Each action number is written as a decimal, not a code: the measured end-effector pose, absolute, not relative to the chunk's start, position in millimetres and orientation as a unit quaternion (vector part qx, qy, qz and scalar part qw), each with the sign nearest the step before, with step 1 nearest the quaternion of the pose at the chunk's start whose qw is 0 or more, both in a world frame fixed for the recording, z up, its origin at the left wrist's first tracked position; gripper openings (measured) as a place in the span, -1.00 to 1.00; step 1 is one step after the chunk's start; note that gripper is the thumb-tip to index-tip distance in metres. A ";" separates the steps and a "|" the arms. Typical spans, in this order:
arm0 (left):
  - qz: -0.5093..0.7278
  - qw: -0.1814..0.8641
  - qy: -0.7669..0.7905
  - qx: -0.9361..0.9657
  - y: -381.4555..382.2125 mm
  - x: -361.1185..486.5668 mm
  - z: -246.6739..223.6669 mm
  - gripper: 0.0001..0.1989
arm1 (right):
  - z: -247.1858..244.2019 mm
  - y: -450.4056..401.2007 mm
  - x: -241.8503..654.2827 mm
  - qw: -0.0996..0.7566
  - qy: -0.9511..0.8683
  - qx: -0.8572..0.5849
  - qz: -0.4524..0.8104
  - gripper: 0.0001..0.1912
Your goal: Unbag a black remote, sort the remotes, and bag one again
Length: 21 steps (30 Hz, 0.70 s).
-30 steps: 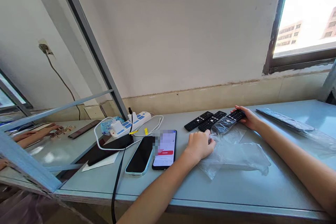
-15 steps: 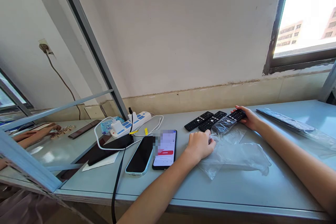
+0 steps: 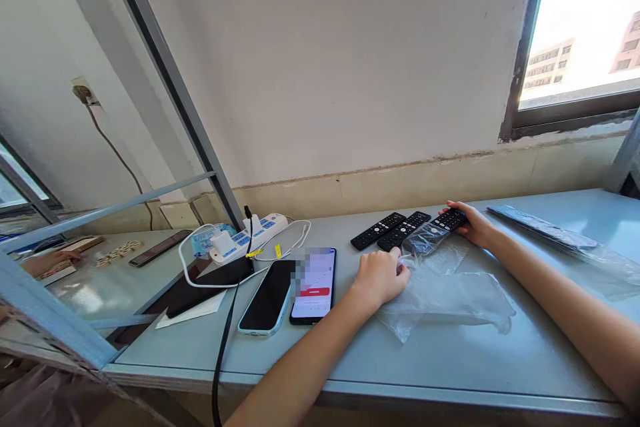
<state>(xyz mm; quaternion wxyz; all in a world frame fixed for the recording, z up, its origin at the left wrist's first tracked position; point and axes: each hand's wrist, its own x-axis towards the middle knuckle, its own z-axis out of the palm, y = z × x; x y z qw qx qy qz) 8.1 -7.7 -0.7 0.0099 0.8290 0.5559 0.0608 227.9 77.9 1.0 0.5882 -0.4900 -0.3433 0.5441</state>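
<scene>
A black remote control (image 3: 453,219), its lower part inside a clear plastic sleeve (image 3: 425,240), is held at its far end by my right hand (image 3: 473,225). My left hand (image 3: 381,275) is closed on the near end of that sleeve, the fingertips partly hidden. Side by side to the left lie two more black remote controls, the outer one (image 3: 377,231) and the inner one (image 3: 404,231); the inner one's lower end is close to my left fingers. Crumpled empty plastic sleeves (image 3: 455,300) spread on the table beneath and between my hands.
Left of my forearm lie a lit phone (image 3: 313,287) and a dark-screened phone (image 3: 267,297). A power strip (image 3: 250,237) with cables stands behind them. Wrapped items (image 3: 545,227) lie on the right. Beyond the metal frame, another person's hand (image 3: 55,261) rests near wooden pieces (image 3: 120,252).
My hands, the remote control and the sleeve stay almost still. The other person's hand has drawn left, away from the wooden pieces. A digit on the lit phone has changed.
</scene>
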 end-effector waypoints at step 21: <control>0.066 0.012 0.564 0.823 -8.1 8.3 -1.2 -0.75 | -3.7 85.1 236.9 0.592 -0.372 -0.469 0.539 -0.80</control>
